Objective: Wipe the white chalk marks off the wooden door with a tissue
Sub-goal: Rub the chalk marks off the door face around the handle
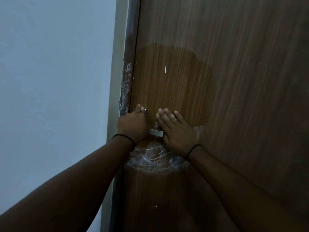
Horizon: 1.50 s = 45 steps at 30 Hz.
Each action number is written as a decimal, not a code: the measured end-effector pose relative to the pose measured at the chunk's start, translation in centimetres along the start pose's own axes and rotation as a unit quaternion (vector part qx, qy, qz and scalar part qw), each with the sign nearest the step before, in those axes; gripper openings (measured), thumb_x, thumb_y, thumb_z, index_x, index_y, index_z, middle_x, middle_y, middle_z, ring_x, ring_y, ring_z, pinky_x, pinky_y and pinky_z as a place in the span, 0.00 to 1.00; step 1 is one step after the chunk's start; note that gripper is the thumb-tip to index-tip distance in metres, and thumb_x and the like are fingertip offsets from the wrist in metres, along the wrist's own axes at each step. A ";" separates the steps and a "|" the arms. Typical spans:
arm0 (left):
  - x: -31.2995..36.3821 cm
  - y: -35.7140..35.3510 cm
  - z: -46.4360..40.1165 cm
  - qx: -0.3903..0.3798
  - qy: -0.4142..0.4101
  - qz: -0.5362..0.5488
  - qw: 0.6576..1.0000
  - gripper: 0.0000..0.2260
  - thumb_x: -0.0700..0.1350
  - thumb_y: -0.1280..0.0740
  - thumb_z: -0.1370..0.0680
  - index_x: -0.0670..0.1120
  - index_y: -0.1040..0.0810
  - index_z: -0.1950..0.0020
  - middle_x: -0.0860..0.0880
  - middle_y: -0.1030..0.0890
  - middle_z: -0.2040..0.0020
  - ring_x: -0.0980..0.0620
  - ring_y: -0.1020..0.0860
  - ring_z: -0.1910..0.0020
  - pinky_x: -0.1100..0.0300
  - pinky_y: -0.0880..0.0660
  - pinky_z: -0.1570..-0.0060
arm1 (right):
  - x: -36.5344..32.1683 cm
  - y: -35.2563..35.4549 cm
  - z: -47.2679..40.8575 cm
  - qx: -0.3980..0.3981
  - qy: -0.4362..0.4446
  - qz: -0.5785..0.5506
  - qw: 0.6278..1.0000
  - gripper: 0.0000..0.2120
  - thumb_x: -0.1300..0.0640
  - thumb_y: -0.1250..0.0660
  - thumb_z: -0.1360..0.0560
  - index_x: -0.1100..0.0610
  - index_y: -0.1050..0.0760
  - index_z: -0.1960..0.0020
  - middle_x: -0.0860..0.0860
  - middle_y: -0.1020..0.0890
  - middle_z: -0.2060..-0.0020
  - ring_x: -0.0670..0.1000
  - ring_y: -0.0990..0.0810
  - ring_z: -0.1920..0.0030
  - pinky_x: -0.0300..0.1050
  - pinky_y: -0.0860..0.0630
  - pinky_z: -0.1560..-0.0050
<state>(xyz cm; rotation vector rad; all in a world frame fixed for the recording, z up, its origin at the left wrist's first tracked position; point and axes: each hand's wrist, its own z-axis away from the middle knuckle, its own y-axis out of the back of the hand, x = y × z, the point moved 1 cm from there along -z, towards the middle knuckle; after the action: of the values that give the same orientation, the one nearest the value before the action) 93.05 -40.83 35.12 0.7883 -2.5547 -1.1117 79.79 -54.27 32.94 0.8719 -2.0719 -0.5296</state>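
Note:
The wooden door (217, 81) fills the right of the head view. White chalk marks (153, 158) smear the wood below the metal door handle (156, 132), and more chalk streaks run down the door edge (125, 87). My left hand (132, 124) grips the handle's upper part near the door edge, fingers curled round it. My right hand (177, 131) lies flat on the door just right of the handle, fingers straight. A bit of white tissue (157, 124) peeks out from under its fingers; most of it is hidden.
A pale wall (55, 81) and the grey door frame (115, 64) stand at the left. A darker, cleaner-looking oval patch (175, 84) covers the door above the hands. A small white fleck (165, 68) sits within it.

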 end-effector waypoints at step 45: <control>0.0 -0.5 -0.1 0.028 -0.018 -0.017 0.999 0.26 0.45 0.40 0.21 0.41 0.39 0.24 0.43 0.37 0.24 0.42 0.20 0.47 0.53 0.27 0.59 | -7.1 -5.4 4.4 -0.044 -0.017 -0.011 0.999 0.34 0.39 0.48 0.20 0.56 0.50 0.21 0.54 0.45 0.21 0.53 0.49 0.21 0.56 0.58 0.22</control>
<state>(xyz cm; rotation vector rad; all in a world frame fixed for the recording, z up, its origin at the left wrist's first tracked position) 93.25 -41.19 34.88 0.8357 -2.6219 -1.0789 81.46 -52.36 23.31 0.8402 -2.0559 -0.6470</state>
